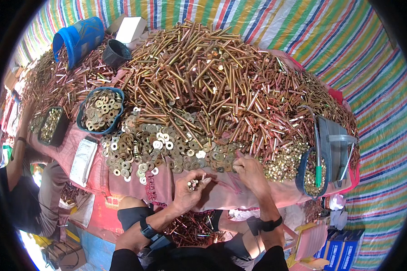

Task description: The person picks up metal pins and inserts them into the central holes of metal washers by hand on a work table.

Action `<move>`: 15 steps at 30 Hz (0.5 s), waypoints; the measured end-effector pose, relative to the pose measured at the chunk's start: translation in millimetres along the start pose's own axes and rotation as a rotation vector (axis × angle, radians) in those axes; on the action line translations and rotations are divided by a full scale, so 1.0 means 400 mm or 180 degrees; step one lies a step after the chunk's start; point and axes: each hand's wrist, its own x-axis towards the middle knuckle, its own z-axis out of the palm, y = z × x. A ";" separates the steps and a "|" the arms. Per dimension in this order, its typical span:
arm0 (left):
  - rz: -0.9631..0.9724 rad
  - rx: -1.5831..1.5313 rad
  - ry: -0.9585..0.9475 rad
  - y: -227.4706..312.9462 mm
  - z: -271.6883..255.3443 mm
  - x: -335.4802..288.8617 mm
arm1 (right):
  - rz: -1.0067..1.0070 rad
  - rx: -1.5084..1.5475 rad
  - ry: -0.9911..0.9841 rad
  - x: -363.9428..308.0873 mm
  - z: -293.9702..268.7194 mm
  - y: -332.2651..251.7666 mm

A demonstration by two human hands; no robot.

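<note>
My left hand (188, 191) is closed around several gold-coloured metal bolts (192, 184), whose ends show between thumb and fingers. It hovers over the front edge of the cloth-covered table (217, 198). To its right, my right hand (249, 172) has its fingers bent together at the edge of the pile of flat washers (217, 158). Whatever those fingers pinch, if anything, is too small to make out. Small gold-coloured nuts (282, 165) lie heaped just right of that hand. Behind both hands rises a large mound of long gold-coloured bolts (199, 77).
A blue basin of washers (81, 113) and a dark tub of nuts (59, 137) stand left. On the right is a blue-grey container (301, 174) with a green-handled tool (318, 174). A tipped blue bucket (88, 38) lies far left. Another person's arm (20, 144) reaches in at the left.
</note>
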 end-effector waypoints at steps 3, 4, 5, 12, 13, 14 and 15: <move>0.0401 0.0047 0.0101 0.011 0.011 0.011 | -0.0034 0.0194 0.0362 -0.002 -0.006 0.018; 0.0314 0.0039 0.0101 0.015 0.003 0.010 | 0.0000 0.0245 0.0461 0.002 -0.003 0.019; 0.0228 0.0032 0.0102 0.018 0.000 0.009 | 0.0033 0.0295 0.0561 0.007 0.001 0.019; 0.0261 -0.0249 0.0046 0.021 0.019 0.006 | 0.0454 -0.0349 0.0175 0.039 0.020 -0.012; 0.0325 -0.0068 0.0054 0.020 0.019 0.008 | 0.0348 -0.0356 0.0201 0.034 0.019 -0.013; 0.0430 0.0115 0.0057 0.021 0.020 0.010 | 0.0216 -0.0381 0.0243 0.031 0.019 -0.012; 0.0711 0.0250 0.0054 0.021 0.019 0.011 | 0.0101 -0.0377 0.0334 0.026 0.022 -0.009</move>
